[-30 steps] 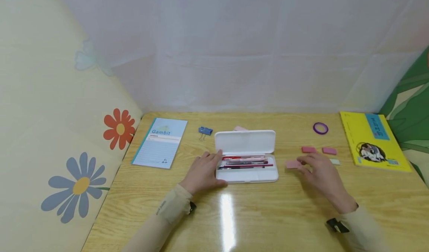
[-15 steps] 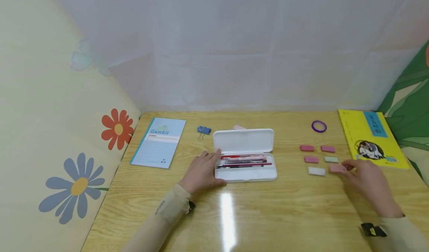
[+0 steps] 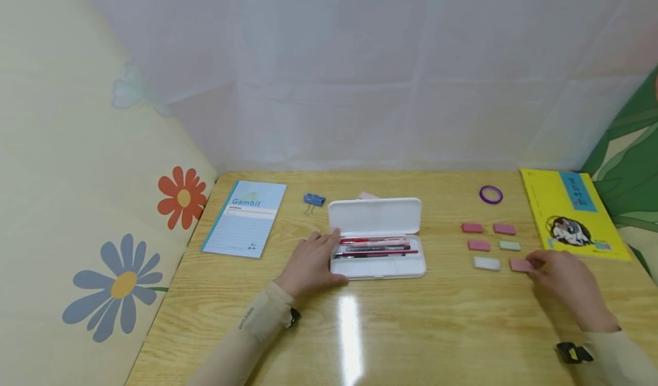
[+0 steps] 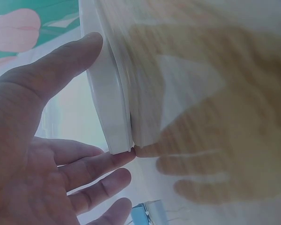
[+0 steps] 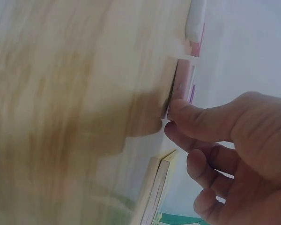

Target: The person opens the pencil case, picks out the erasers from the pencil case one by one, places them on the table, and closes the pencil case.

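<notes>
A white pencil case [image 3: 378,269] lies with its lid raised, several pens [image 3: 377,249] inside it. My left hand [image 3: 310,265] holds the case's left end; in the left wrist view the thumb [image 4: 86,51] rests against its white side and the fingers touch the end. On the right, my right hand [image 3: 568,280] pinches a pink eraser [image 3: 520,265] by its right end, low at the table. To its left sits a white eraser [image 3: 486,263]. Behind are a green eraser [image 3: 509,246] and three more pink erasers [image 3: 479,245] in short rows.
A purple tape ring [image 3: 490,194] and a yellow book [image 3: 573,217] lie at the back right. At the left are a blue notebook [image 3: 247,219] and a blue binder clip [image 3: 314,200]. Behind the lid, a pink object [image 3: 367,196] is mostly hidden.
My right hand has carried the pink eraser rightward from near the pencil case to beside the white eraser, then slightly lower. The left hand has stayed on the case.
</notes>
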